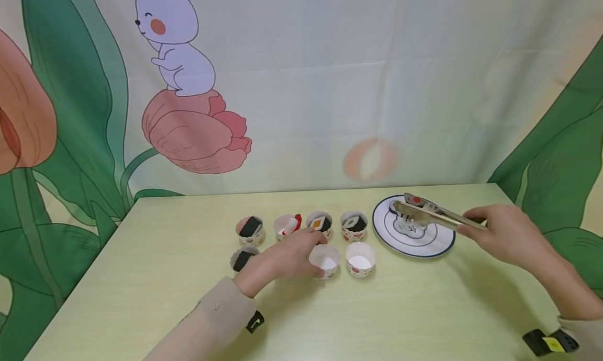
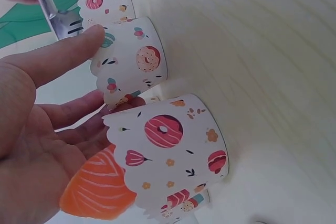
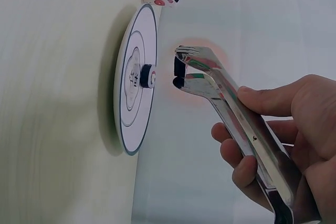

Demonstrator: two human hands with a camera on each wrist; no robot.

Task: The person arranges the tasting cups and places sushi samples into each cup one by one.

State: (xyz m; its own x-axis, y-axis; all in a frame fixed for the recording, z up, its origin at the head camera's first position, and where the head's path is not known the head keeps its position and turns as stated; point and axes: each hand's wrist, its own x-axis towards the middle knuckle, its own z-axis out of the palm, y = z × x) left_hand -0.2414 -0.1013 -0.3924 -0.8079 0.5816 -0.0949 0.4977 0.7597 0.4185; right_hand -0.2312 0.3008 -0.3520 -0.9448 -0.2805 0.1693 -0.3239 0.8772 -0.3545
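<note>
My left hand (image 1: 294,254) has its thumb and fingers around the rim of a white paper cup (image 2: 131,61), which looks empty from above. Beside it stands another bare-looking paper cup (image 1: 360,260). Close under the left palm, orange toy salmon sushi (image 2: 100,184) pokes out of a third cup (image 2: 170,148). My right hand (image 3: 294,145) grips metal tongs (image 3: 244,129). Between the tong tips is a small dark piece (image 3: 179,67), resembling a sushi roll, held above the plate (image 1: 435,248). A small sushi roll (image 3: 148,76) with a dark wrap rests on that plate.
A back row of paper cups holds toy sushi: a black-wrapped piece (image 1: 249,226), a red-and-white one (image 1: 293,225), one with an orange centre (image 1: 320,224) and one with a green centre (image 1: 354,223). Another filled cup (image 1: 244,258) stands left of my left wrist. A printed curtain (image 1: 306,89) hangs behind the table.
</note>
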